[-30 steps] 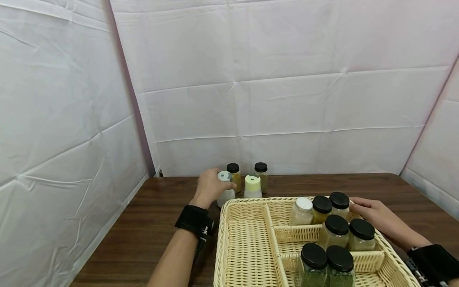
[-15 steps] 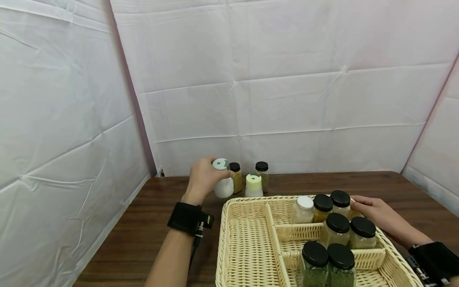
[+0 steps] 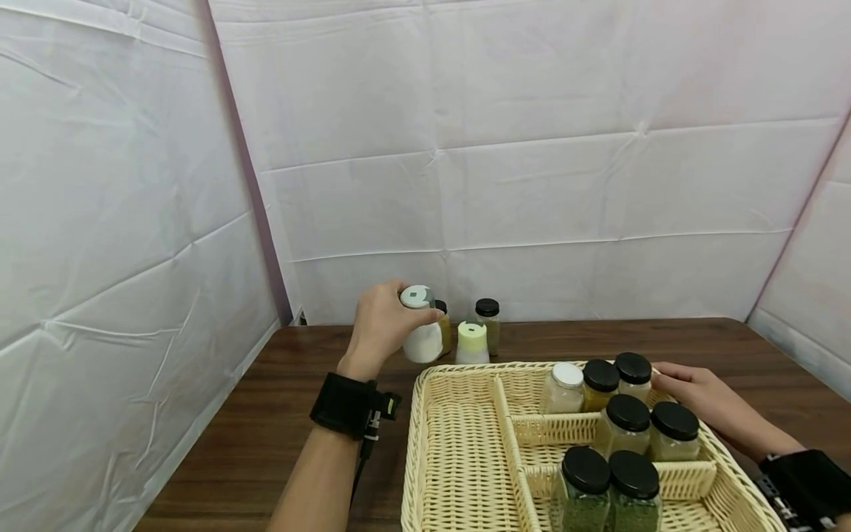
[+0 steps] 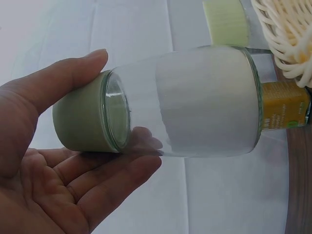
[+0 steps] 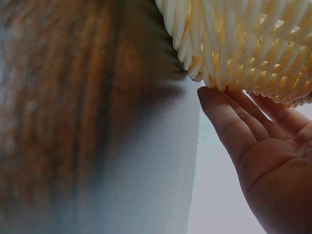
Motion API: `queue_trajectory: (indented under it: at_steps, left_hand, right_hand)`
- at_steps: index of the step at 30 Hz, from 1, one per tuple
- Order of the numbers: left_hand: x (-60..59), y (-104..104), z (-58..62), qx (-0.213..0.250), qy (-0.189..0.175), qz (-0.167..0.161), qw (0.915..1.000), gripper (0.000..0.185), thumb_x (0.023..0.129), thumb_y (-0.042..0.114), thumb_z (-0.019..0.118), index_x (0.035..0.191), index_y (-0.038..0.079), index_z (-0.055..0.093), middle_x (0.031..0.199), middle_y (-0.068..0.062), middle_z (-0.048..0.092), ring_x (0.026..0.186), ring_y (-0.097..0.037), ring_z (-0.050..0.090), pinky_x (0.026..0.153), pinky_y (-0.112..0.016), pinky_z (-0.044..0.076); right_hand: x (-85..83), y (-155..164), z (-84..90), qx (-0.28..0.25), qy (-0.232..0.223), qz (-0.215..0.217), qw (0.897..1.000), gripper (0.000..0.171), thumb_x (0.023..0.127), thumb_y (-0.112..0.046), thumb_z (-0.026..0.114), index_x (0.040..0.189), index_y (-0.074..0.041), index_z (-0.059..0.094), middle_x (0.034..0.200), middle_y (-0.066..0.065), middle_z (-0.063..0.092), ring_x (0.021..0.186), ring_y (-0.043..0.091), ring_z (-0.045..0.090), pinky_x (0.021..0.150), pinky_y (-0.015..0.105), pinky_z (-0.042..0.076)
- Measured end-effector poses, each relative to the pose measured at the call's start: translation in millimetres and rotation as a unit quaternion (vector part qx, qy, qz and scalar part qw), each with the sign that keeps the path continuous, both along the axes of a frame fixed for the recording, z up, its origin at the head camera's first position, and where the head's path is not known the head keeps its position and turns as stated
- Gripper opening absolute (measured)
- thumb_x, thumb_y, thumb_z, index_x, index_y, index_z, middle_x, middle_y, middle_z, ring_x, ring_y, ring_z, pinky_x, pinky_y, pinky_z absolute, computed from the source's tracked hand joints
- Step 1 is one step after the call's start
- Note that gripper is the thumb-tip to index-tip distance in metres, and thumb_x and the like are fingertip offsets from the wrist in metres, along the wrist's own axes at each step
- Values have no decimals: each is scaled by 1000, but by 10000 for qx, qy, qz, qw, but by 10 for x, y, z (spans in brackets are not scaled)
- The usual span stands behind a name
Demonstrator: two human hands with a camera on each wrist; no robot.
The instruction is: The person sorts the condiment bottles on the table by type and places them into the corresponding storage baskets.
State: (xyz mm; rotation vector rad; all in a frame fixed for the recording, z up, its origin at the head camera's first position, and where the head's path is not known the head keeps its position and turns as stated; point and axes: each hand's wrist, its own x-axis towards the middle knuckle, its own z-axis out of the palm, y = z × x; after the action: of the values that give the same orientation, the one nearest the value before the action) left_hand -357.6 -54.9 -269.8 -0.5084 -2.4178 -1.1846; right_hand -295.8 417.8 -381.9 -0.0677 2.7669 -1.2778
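Note:
My left hand (image 3: pixel 382 325) grips a glass jar (image 3: pixel 423 343) by its grey-green cap, thumb on one side and fingers on the other. In the left wrist view the clear jar (image 4: pixel 204 102) shows white contents filling part of it. It is held off the table, in front of a black-lidded jar of yellow spice (image 4: pixel 282 105). My right hand (image 3: pixel 705 399) is at the far right side of a wicker basket (image 3: pixel 459 451). The right wrist view has its extended fingertips (image 5: pixel 209 100) touching the basket's woven outside.
A jar with a pale yellow cap (image 3: pixel 472 340) and a black-lidded jar (image 3: pixel 488 325) stand behind the basket on the wooden table (image 3: pixel 266 414). The basket's right compartments hold several lidded jars, one white-lidded (image 3: pixel 565 388). White sheeting (image 3: pixel 532 185) encloses the table.
My left hand has lifted the white-filled jar off the table, then shifted slightly right with it, in front of the yellow spice jar. My right hand has stayed at the basket.

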Motion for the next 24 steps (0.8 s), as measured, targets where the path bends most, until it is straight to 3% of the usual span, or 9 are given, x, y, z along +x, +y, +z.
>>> queue_trajectory:
  at_steps: [24]
  left_hand:
    - [241,108,151,-243,158,-292,9992,42,80,28,95,106,3,73,94,-6,72,80,-19,67,67,-34,56]
  right_hand:
    - [15,88,13,-118,-176,83,9997,87,113,-58,40,165,9,18,163,43,22,145,64,28,108,67,41]
